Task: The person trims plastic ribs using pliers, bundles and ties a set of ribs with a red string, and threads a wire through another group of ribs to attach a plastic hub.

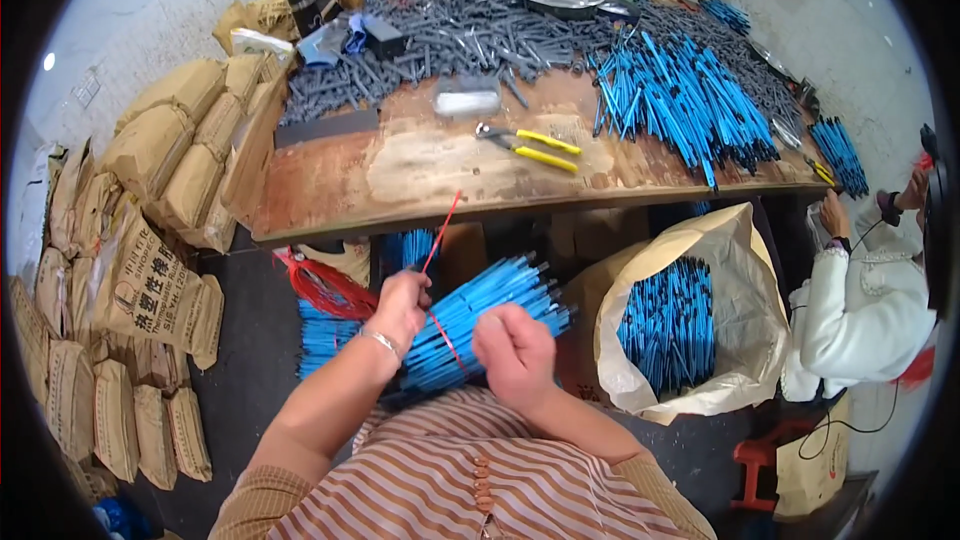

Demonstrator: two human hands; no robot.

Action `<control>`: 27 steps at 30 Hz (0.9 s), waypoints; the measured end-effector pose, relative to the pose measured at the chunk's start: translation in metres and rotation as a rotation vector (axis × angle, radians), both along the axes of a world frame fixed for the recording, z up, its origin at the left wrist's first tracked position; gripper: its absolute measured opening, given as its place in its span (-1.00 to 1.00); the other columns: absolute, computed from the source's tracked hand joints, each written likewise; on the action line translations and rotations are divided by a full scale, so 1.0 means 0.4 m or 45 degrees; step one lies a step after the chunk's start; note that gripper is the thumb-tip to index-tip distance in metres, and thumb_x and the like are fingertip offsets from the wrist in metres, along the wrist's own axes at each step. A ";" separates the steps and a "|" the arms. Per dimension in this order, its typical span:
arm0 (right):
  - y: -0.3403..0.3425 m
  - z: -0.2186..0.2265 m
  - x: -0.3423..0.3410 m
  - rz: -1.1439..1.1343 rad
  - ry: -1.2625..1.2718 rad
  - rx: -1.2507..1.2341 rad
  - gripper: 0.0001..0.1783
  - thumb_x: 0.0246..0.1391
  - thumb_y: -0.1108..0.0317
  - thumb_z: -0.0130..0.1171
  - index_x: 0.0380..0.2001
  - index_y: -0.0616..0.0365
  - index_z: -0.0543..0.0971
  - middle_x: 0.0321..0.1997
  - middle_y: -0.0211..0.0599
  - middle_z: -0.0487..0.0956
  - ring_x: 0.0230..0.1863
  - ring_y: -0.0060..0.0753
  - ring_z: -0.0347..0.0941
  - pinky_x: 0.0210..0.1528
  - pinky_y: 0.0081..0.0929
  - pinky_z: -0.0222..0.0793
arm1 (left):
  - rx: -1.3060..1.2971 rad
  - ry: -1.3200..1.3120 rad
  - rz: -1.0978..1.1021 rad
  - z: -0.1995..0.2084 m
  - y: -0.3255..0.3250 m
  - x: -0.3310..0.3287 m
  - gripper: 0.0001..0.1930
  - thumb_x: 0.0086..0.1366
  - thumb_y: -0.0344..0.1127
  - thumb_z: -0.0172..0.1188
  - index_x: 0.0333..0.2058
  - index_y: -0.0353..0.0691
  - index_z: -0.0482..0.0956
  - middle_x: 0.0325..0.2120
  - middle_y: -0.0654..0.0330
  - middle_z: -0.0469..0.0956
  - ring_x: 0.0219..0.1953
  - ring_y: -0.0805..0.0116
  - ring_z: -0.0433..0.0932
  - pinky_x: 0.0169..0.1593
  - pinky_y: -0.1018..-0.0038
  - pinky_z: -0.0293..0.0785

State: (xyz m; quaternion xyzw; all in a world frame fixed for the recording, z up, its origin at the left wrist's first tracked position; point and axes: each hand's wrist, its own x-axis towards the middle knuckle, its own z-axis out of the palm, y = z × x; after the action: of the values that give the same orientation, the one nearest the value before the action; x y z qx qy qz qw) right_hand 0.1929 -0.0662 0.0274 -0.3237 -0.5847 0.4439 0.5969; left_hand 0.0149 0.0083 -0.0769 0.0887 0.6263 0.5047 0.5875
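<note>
A bundle of slim blue rods with black tips (470,315) lies across my lap, in front of my striped top. Around it runs a thin red strap (444,230), one end sticking up above the bundle. My left hand (402,308) is closed on this strap at the bundle's left side. On the bundle's near right part rests my right hand (515,352), curled into a fist; whatever it grips is hidden. A hank of red straps (325,285) hangs just left of my left hand, over more blue rods (328,340).
To the right stands an open paper sack (690,340) holding blue rods. On the wooden table (330,175) lie yellow-handled pliers (530,145), a blue rod pile (680,100) and grey parts (470,25). Brown sacks (150,280) are stacked left. A person in white (865,305) sits right.
</note>
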 end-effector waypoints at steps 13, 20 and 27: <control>-0.073 0.026 0.016 0.770 -0.248 0.559 -0.94 -0.06 0.58 0.02 -0.56 0.27 0.40 -0.72 -0.28 0.32 -0.73 -0.27 0.27 -0.69 -0.49 0.17 | -0.045 0.064 0.053 0.039 0.047 0.030 -0.87 0.00 -0.50 0.09 -0.67 -0.24 0.36 -0.81 0.28 0.16 -0.74 0.43 0.10 -0.62 0.47 0.07; 0.166 -0.146 -0.127 -0.220 -0.037 -0.099 -0.78 0.12 0.41 -0.06 -0.59 0.22 0.33 -0.71 -0.39 0.30 -0.61 -0.68 0.19 -0.61 -0.57 0.14 | 0.232 -0.049 0.001 0.030 -0.021 0.045 -0.80 -0.01 -0.44 -0.04 -0.75 -0.07 0.26 -0.79 0.34 0.16 -0.78 0.49 0.06 -0.71 0.53 -0.09; 0.176 -0.213 -0.112 -0.179 -0.147 -0.203 -0.75 0.13 0.36 -0.05 -0.58 0.26 0.33 -0.70 -0.22 0.31 -0.64 -0.56 0.19 -0.60 -0.47 0.16 | 0.120 -0.253 -0.062 0.113 -0.017 0.053 -0.80 -0.03 -0.47 -0.02 -0.76 -0.12 0.24 -0.79 0.32 0.16 -0.78 0.48 0.05 -0.62 0.52 0.06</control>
State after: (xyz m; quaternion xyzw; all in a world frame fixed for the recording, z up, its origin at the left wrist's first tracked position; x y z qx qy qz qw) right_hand 0.1481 0.0044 -0.0578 -0.4353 -0.5569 0.4265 0.5643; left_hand 0.0360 0.0015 -0.0318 0.0811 0.5384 0.5253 0.6539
